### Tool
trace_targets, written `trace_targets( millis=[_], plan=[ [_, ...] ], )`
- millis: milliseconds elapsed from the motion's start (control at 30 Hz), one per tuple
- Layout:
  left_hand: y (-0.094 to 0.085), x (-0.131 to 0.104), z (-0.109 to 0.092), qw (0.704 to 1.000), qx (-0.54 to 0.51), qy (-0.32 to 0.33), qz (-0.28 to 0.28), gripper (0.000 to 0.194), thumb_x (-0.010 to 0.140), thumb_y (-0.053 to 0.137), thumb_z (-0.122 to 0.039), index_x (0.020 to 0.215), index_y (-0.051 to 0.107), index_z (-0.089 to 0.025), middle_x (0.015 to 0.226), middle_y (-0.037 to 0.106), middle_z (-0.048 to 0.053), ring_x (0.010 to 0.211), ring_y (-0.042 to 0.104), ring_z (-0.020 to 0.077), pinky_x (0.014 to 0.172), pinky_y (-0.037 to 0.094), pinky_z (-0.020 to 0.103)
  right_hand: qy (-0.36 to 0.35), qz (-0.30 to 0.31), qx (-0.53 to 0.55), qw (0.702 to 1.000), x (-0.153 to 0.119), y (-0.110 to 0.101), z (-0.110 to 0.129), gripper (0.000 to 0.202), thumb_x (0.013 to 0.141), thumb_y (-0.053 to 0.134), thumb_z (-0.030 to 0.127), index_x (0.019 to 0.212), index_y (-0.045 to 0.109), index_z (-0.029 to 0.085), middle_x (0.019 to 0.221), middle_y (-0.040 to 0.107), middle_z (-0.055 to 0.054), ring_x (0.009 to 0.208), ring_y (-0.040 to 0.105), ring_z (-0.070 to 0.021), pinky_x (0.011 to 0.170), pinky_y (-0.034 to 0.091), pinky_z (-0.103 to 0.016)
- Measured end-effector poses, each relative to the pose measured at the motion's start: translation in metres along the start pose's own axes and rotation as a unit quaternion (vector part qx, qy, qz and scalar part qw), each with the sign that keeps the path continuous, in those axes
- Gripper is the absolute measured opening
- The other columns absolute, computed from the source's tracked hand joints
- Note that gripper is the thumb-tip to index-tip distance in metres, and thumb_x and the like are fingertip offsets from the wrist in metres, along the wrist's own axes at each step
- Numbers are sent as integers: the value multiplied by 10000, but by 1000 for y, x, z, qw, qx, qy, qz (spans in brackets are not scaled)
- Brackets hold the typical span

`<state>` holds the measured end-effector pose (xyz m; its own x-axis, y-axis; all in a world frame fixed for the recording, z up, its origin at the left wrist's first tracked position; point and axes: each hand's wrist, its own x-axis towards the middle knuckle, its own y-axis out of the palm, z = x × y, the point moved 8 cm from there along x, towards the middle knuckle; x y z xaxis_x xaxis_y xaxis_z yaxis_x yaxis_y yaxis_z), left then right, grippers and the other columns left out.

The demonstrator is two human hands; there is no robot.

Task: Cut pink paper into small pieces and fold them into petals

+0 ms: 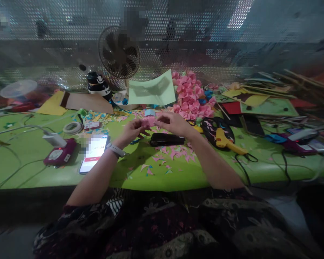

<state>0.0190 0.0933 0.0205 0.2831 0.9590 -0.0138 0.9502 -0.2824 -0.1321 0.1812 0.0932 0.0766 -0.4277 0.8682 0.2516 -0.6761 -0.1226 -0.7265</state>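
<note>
In the head view my left hand [133,131] pinches a small pink piece of paper [148,123] above the middle of the table. Opposite it, my right hand [170,123] has its fingertips drawn together at the paper's right edge. A black stapler [167,139] lies just below the hands. Pink paper scraps [175,154] are scattered on the near side of the stapler. Beyond the hands sits a small folded light-blue paper [149,112]. A heap of folded pink paper petals [190,93] rises behind my right hand.
To the left are a lit phone [94,154], a tape roll [73,127] and a purple power socket [61,153] with cables. A yellow glue gun [226,142] lies to the right. A fan [120,54], a dark bottle [98,86] and a pale green sheet [152,90] stand behind.
</note>
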Motion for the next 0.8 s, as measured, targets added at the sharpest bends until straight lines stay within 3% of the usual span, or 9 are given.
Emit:
trace_targets(
  millis=[200,367,567,800],
  plan=[
    [-3,-2,-3,999,-8,23,-29,392,738,768,-539,835,655,-177,896,751,65,685,716,154,512,459,212,30,50,130,990,5,23,-9,111,850,617,259,771,594,184,689,659,-6,674,650,-156,687,502,-300],
    [-7,-2,-1,996,-56,26,-71,481,666,800,-615,811,638,-186,806,726,38,689,703,146,506,435,193,28,58,171,983,4,31,1,95,821,602,180,733,569,193,653,622,26,630,618,-128,662,502,-275],
    [-7,-1,4,992,-92,12,-89,543,607,818,-663,790,613,-195,792,705,32,710,691,137,486,401,177,49,73,268,959,4,34,-1,105,812,674,277,813,619,188,731,654,10,669,607,-119,715,535,-288],
    [-9,0,4,989,-100,33,-99,435,703,787,-578,828,634,-190,789,693,22,730,682,126,543,439,189,59,66,293,952,3,32,-1,151,805,721,319,864,670,190,825,678,-15,781,647,-136,807,565,-315]
  ],
)
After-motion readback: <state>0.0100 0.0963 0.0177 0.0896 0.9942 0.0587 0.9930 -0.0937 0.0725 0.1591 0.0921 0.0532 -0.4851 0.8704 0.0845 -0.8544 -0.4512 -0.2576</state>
